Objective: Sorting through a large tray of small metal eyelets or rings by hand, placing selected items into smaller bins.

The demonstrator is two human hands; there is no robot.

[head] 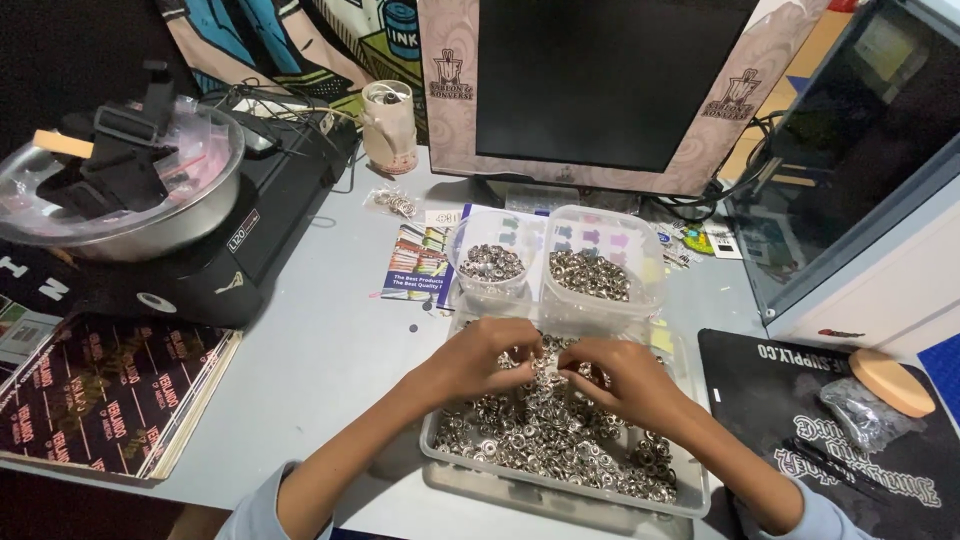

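1. Both forearms ran in from the bottom edge, cut off at the pale blue sleeves, and the fingertips of both hands were partly buried among the metal pieces, so exactly which piece each pinched was hard to make out.
2. A shallow clear tray (436, 447) sat on the grey desk (330, 350) directly before the person, heaped with small silver metal rings (560, 440); a second tray edge showed beneath it, mostly hidden.
3. Behind the tray stood two clear plastic tubs: a round tub (490, 262) holding a small mound of silver rings, and just beside it a squarer tub (600, 270) holding a larger mound of similar pieces.
4. The left hand (480, 355) curled palm-down over the middle of the tray, fingers bent and closed in a pinch on rings from the heap.
5. The right hand (625, 380) mirrored it, fingers bent inward, thumb and forefinger nipped together on rings; the two hands' fingertips nearly met above the pile.
6. A metal bowl (200, 205) under a clear cover rested on a black machine (250, 250) at left, its contents dark and indistinct.
7. A dark monitor (600, 80) stood behind the tubs, its top cropped.
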